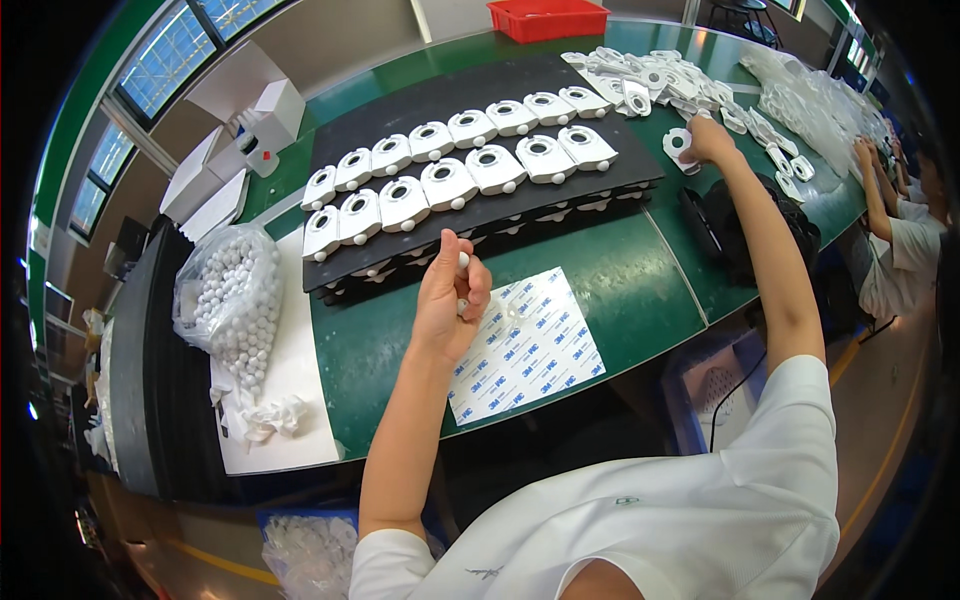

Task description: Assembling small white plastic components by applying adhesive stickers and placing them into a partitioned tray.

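Observation:
My left hand (447,305) is raised over the near part of the table, its fingers curled around small white balls (463,260); how many sit in the palm is hidden. At the right, my right hand (708,142) reaches out and pinches a flat white plastic part with a round hole (677,146) by its edge. Beyond it lies a loose heap of similar white parts (655,78). On a stack of black boards (345,252), two rows of white parts (442,182) are lined up, several with a white ball at the near end. A sheet of printed backing paper (530,345) lies below my left hand.
A clear bag of white balls (235,295) stands at the left, with crumpled paper (275,415) near it. A red bin (548,18) sits at the back. Clear plastic bags (810,100) and a black bag (745,230) lie right. Another person (900,235) works at the far right.

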Demonstrator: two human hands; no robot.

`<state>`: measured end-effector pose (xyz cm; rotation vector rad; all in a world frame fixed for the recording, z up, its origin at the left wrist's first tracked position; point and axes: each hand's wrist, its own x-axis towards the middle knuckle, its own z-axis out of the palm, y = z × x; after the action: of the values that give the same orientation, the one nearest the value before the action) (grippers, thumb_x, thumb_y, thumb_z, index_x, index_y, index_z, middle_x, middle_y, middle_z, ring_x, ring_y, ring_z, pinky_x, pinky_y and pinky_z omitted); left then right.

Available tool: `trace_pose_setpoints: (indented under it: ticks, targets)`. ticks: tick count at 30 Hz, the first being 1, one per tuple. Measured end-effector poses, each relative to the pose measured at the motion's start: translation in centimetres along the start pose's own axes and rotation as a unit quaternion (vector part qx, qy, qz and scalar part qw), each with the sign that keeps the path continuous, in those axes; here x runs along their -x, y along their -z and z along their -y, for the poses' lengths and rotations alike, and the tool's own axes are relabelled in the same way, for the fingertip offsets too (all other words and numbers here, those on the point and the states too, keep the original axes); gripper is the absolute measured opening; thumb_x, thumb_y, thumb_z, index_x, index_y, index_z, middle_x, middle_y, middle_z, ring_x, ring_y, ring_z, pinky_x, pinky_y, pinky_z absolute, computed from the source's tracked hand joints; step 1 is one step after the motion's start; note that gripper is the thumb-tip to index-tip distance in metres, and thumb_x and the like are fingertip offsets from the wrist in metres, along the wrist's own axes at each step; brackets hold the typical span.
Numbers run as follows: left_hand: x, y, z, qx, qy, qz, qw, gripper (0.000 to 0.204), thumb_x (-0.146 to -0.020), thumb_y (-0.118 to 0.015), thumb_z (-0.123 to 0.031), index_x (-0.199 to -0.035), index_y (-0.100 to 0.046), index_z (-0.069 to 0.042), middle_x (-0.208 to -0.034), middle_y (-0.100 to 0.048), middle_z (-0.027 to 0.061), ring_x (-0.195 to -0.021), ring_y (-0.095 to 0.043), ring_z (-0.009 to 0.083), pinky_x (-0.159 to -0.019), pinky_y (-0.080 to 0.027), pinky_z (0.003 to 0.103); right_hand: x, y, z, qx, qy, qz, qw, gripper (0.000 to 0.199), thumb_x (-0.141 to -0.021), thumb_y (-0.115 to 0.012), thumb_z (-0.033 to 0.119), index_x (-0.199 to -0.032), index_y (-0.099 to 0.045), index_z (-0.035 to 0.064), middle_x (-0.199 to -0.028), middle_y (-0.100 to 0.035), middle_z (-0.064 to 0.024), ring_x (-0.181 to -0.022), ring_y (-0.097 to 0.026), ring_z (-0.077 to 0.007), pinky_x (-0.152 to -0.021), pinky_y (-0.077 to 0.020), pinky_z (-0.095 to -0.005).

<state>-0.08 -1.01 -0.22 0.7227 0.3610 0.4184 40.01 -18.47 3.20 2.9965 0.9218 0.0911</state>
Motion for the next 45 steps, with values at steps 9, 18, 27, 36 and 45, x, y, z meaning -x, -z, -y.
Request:
trace_pose_setpoints:
  ticks: [9,18,27,36,45]
  targets:
    - [0.0,0.0,-0.4,0.003,-0.034,0.029,0.999,0.042,-0.084,-0.051,-0.047,-0.093,-0.055,-0.006,-0.053,-0.033,-0.0048,-0.047,-0.028,0.0036,-0.039,-0.02,0.017,11.4,4.8,4.7,-0.266,0.118,-0.239,0.926,0.021,-0.071,-0.066,0.01,-0.089,-0.062,0.0015,-0.081,-0.06,-0.0109,-0.07,-0.057,-0.0214,-0.063,-0.0438,-0.0301]
    - [-0.1,-0.1,-0.3,0.041,-0.046,0.033,0.998,0.021,-0.086,-0.057,-0.025,-0.097,-0.053,-0.007,-0.071,-0.045,-0.0008,-0.054,-0.035,0.0046,-0.038,-0.023,0.016,20.6,1.5,8.3,-0.165,0.315,-0.097,0.929,0.024,-0.066,-0.069,0.009,-0.088,-0.063,0.003,-0.079,-0.057,-0.0065,-0.079,-0.051,-0.0233,-0.07,-0.0439,-0.032]
    - [-0.2,0.2,-0.2,0.015,-0.058,0.026,0.998,0.017,-0.083,-0.062,-0.019,-0.093,-0.054,-0.008,-0.082,-0.055,0.0011,-0.059,-0.04,0.0033,-0.038,-0.023,0.015,19.4,1.8,7.8,-0.159,0.321,-0.032,0.933,0.036,-0.067,-0.07,0.016,-0.098,-0.06,0.0003,-0.095,-0.058,-0.0127,-0.088,-0.051,-0.0289,-0.08,-0.0422,-0.0354]
    - [0.1,0.1,-0.4,0.025,-0.055,0.022,0.998,0.021,-0.083,-0.062,-0.017,-0.1,-0.06,-0.006,-0.085,-0.057,0.0029,-0.057,-0.039,0.0032,-0.038,-0.022,0.015,21.3,4.0,11.0,-0.316,0.296,0.057,0.9,0.018,-0.075,-0.062,0.004,-0.092,-0.059,-0.0022,-0.081,-0.06,-0.0088,-0.075,-0.055,-0.018,-0.07,-0.0448,-0.0283]
    - [-0.3,0.1,-0.3,0.001,-0.058,0.027,0.998,0.029,-0.084,-0.059,-0.012,-0.111,-0.054,-0.006,-0.096,-0.059,0.0045,-0.059,-0.036,0.0034,-0.039,-0.023,0.015,23.7,-2.8,17.2,-0.7,0.204,0.143,0.669,0.015,-0.086,-0.052,0.003,-0.1,-0.052,0.0001,-0.092,-0.059,-0.0031,-0.078,-0.053,-0.0056,-0.069,-0.0424,-0.0194]
